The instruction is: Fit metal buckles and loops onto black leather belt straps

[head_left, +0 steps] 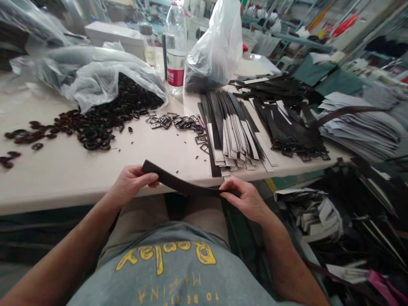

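A flat black strap point(183, 185) stretches between my two hands, just off the table's front edge, and sags a little in the middle. My left hand point(135, 182) pinches it near one end, thumb on top. Further along, my right hand point(241, 196) grips the other end between thumb and fingers; that tip is partly hidden. Beyond the strap lie metal buckles point(165, 121) in a loose heap. A stack of black and white strips point(234, 131) lies just past my right hand.
Dark oval loops point(95, 127) spill from a clear plastic bag point(105, 63) at the left. A plastic bottle point(176, 51) and a tied bag point(215, 51) stand behind. Buckled straps point(287, 127) and folded white sheets point(360, 123) lie right. Below, a container of strips point(315, 216) stands beside the table point(79, 178).
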Available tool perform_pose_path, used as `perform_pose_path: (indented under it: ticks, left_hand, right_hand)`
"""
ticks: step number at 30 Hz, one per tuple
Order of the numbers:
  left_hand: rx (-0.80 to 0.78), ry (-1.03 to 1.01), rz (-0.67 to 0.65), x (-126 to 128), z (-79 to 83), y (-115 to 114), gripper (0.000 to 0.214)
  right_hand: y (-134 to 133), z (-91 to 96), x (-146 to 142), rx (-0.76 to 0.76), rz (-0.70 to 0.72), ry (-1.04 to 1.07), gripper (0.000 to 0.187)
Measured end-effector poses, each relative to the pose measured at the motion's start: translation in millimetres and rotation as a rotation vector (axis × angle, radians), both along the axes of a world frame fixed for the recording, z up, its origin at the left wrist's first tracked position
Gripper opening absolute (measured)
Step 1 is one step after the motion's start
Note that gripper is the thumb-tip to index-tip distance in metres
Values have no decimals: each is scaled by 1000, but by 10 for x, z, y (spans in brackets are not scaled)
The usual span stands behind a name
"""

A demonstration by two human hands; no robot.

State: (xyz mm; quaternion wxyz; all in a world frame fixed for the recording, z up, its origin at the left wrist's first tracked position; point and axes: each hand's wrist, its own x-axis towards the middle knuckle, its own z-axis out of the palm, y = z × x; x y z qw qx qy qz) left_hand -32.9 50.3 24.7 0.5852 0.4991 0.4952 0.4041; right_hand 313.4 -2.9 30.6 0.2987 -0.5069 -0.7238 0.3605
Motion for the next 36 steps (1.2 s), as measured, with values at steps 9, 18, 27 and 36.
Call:
perform_pose_path:
  ticks: [9, 18, 27, 36]
  left_hand:
    - [-229, -173, -90, 612, -182, -242, 39]
    - [-158, -146, -161, 659, -256, -254, 34]
    - [-218, -122, -40, 706, -322, -248, 35]
    - [544, 366, -113, 662, -259, -90, 42]
  right_hand:
    - [-85, -237, -632, 235, -149, 112, 35]
    - [1, -435, -853, 313, -242, 259, 31]
    - [11, -370, -908, 246, -268, 177, 27]
    - [25, -368, -882, 372, -242, -40, 17]
